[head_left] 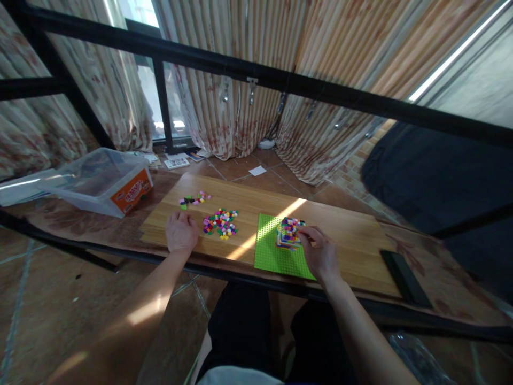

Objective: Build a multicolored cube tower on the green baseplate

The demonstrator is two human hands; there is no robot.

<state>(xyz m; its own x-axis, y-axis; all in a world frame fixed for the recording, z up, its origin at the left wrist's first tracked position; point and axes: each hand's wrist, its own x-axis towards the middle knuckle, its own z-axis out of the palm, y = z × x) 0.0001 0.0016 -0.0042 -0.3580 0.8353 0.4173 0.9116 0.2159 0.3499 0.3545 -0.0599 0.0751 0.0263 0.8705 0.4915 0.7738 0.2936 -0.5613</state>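
Note:
My right hand (319, 250) is at the right side of a small, multicoloured structure of toy building bricks (287, 235). Its thumb and index finger pinch together on a brick at the upper edge; whether that brick is loose or attached I cannot tell. The structure stands in stacked layers on a green studded baseplate (266, 251). On the wooden board's left part rests my left hand (181, 231), fingers curled inward and their tips hidden. Right of it lies a pile of loose mixed-colour bricks (222, 222). Beyond it is a smaller scatter of black, pink and green bricks (194, 200).
The wooden board (344, 224) lies on a low, cloth-covered surface with a dark frame. A clear plastic box (92, 182) with an orange label stands at the left. A black bar-shaped object (404, 278) lies at the board's right end. A dark metal rail (280, 88) crosses ahead.

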